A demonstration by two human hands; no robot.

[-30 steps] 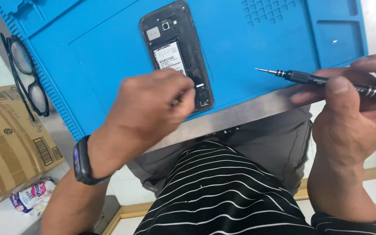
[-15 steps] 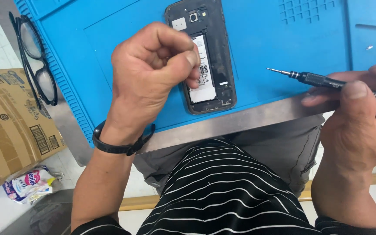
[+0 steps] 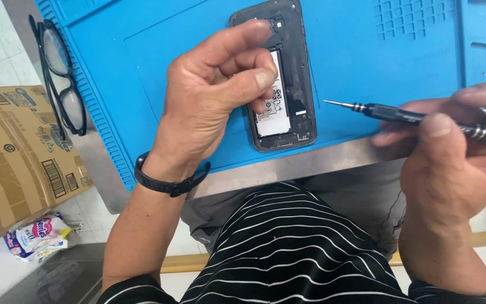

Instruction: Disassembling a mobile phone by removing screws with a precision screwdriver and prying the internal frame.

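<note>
On the blue work mat [image 3: 158,62], near its front edge: opened phone [image 3: 288,84], back cover off, battery exposed, long axis running away from the person, slightly tilted. Left hand [image 3: 209,101] sits on the phone's left side, fingers curled in toward the thumb over the battery area; looks like a pinch, but can't tell if anything small is between the tips. Right hand [image 3: 451,163] is off to the right, above the mat's front edge, clamped around a dark precision screwdriver [image 3: 417,118]. Driver lies roughly horizontal, tip pointing left at the phone's lower right side, near but not touching. So the tool axis is about square to the phone's axis, and the left hand is the one on the phone. Black glasses [image 3: 57,84] at the mat's left edge, cardboard box [image 3: 18,157] below on the left.
</note>
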